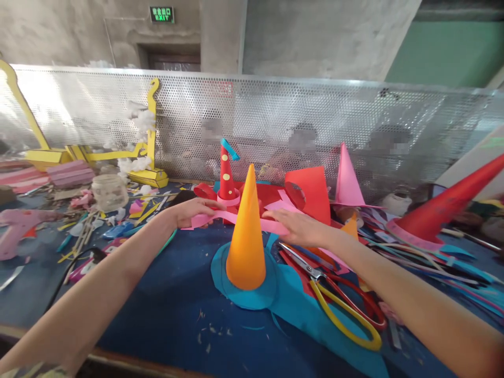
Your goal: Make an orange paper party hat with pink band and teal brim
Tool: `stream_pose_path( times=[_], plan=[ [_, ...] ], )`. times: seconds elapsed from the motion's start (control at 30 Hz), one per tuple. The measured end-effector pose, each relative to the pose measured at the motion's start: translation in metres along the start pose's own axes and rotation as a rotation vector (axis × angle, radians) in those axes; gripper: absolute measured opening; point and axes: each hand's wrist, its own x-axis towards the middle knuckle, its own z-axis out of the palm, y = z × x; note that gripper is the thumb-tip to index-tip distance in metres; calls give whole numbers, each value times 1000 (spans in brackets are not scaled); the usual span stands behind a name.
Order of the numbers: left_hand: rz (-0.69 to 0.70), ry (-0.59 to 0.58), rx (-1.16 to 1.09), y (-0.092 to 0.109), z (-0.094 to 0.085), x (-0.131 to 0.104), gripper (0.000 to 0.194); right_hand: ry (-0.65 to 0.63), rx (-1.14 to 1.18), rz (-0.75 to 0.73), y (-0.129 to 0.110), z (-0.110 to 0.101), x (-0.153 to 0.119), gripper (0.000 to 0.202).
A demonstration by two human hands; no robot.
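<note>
An orange cone (247,241) stands upright on a round blue piece (252,302). Behind the cone runs a pink strip (226,215). My left hand (197,211) is closed on the strip's left part, left of the cone. On the other side, my right hand (293,224) holds the strip's right part with its fingers pressed together. The cone hides part of the strip. A red cone with pale dots (226,176) and a blue tip piece stands just beyond my left hand. Scissors (315,273) with red and yellow handles lie below my right hand.
Left on the blue table (157,325) are a pink glue gun (23,223), a clear jar (109,191) and sticks. Pink (347,181) and red (444,210) cones stand to the right, near coloured strips. A perforated metal screen (268,115) runs behind.
</note>
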Motion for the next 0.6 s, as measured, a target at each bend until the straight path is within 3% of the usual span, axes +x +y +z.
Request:
stream_pose_path(
  times=[0.27,0.47,0.6],
  plan=[
    [-126,-7,-355,-14,-3,-4,32,94,-88,-10,9,9,5,47],
    [-187,6,-469,-29,-10,-13,19,88,-15,48,9,9,8,35],
    [-234,-7,-495,-36,-6,-25,26,67,16,108,-1,12,5,32]
  ],
)
